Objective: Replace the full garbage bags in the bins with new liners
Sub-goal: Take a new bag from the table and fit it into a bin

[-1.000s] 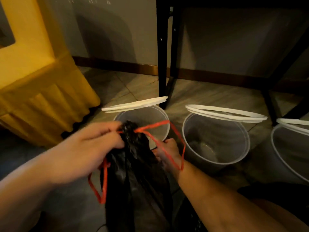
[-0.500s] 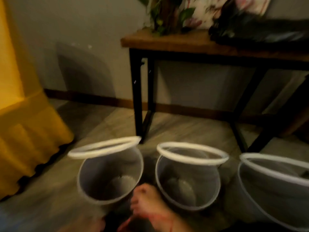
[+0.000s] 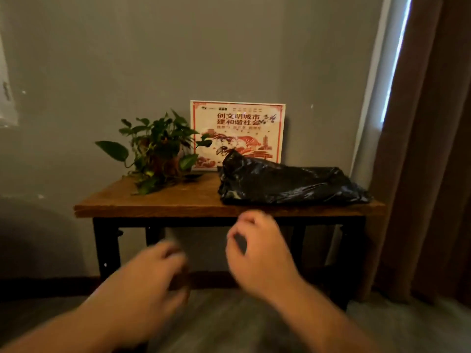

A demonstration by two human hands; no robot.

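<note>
Fingers [image 3: 244, 220] of my right hand [image 3: 257, 253] are loosely curled with a dark gap between them and the thumb. I see nothing held in them, so I read that hand as empty and relaxed. My left hand [image 3: 153, 273] sits lower, at about 7 o'clock from the right one. It is smeared by motion, with its fingers bent downward over a dark patch, and I cannot tell whether they grip anything.

Both hands hang in front of the near edge of the table [image 3: 153, 202] without touching it; the right one is the higher, its knuckles just under that edge.

On the table top lies the black bag heap [image 3: 288, 182], which I take to be the supply of new liners. From my right hand it lies at roughly 1 o'clock, up and beyond; from my left hand it is well apart, nearer 2 o'clock. Its long axis runs from 9 to 3 o'clock along the table, its bunched, taller end toward 9. The right hand is plainly the nearer, so the reach falls to it, I judge.

Farther back, at 11 o'clock, a potted plant [image 3: 158, 149] stands beside a red-and-white poster [image 3: 237, 123] leaning on the wall. No bins are in view.
</note>
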